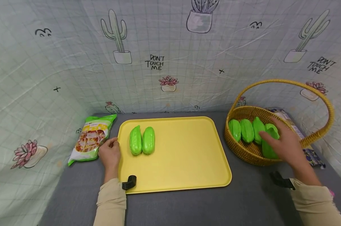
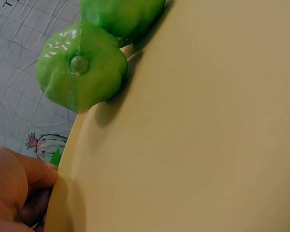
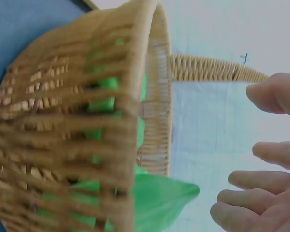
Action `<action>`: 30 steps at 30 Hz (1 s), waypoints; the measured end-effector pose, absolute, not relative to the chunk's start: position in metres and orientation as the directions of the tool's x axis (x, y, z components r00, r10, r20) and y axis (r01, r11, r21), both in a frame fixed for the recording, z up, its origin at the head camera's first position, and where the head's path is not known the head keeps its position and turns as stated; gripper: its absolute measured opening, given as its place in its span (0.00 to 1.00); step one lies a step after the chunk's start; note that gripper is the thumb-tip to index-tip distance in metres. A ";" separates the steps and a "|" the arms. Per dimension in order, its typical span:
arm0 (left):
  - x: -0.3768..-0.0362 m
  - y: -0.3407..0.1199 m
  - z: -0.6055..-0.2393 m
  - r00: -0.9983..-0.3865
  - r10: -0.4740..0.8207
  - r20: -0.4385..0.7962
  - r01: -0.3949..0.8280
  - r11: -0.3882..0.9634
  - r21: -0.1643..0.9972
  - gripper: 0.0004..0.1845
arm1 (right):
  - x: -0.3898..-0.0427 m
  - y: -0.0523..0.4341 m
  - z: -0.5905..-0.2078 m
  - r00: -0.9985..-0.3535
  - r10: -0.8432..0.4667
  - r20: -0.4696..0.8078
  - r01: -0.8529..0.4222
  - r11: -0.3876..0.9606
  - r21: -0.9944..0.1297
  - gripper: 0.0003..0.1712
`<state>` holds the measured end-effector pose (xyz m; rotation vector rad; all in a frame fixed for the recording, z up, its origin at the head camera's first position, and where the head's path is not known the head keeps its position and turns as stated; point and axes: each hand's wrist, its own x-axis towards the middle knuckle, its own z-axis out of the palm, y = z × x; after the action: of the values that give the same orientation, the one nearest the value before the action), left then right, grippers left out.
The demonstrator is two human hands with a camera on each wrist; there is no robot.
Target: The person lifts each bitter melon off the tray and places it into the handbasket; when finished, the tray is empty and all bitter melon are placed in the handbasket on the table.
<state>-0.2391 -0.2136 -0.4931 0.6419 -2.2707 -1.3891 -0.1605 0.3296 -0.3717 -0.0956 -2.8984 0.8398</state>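
Sleeved forearms enter from the near edge of a grey table. Right hand hovers over a wicker basket at the right, fingers spread and relaxed, grasping nothing; the right wrist view shows the fingertips apart from the rim. Green gourds lie side by side in the basket, one tilted directly beneath the palm. Left hand rests at the left edge of a yellow tray, thumb and fingers pinching its rim. Two green gourds lie touching on the tray's far left part, just beside that hand. Snack bag lies left of the tray. Cactus-print cloth forms the far backdrop.
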 end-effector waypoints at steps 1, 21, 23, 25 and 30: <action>-0.239 -0.214 -0.493 -0.816 -0.570 0.096 -0.173 0.399 0.901 0.16 | -0.161 0.327 -0.371 -0.990 0.088 0.108 0.015 0.838 -0.546 0.44; -0.240 -0.215 -0.493 -0.809 -0.580 0.096 -0.169 0.386 0.907 0.16 | -0.163 0.308 -0.380 -0.942 0.187 0.279 -0.059 0.728 -0.684 0.35; -0.240 -0.215 -0.493 -0.810 -0.579 0.096 -0.170 0.388 0.906 0.16 | -0.163 0.306 -0.380 -0.944 0.187 0.271 -0.049 0.734 -0.678 0.36; -0.240 -0.215 -0.493 -0.811 -0.577 0.096 -0.170 0.390 0.905 0.16 | -0.163 0.304 -0.380 -0.947 0.184 0.264 -0.045 0.736 -0.676 0.36; -0.241 -0.215 -0.494 -0.811 -0.576 0.099 -0.169 0.393 0.904 0.16 | -0.162 0.298 -0.380 -0.953 0.167 0.253 -0.052 0.732 -0.680 0.36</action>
<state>-0.2405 -0.2154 -0.4936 0.6424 -2.2578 -1.3969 -0.1625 0.2985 -0.3799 -0.0898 -2.6377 1.0484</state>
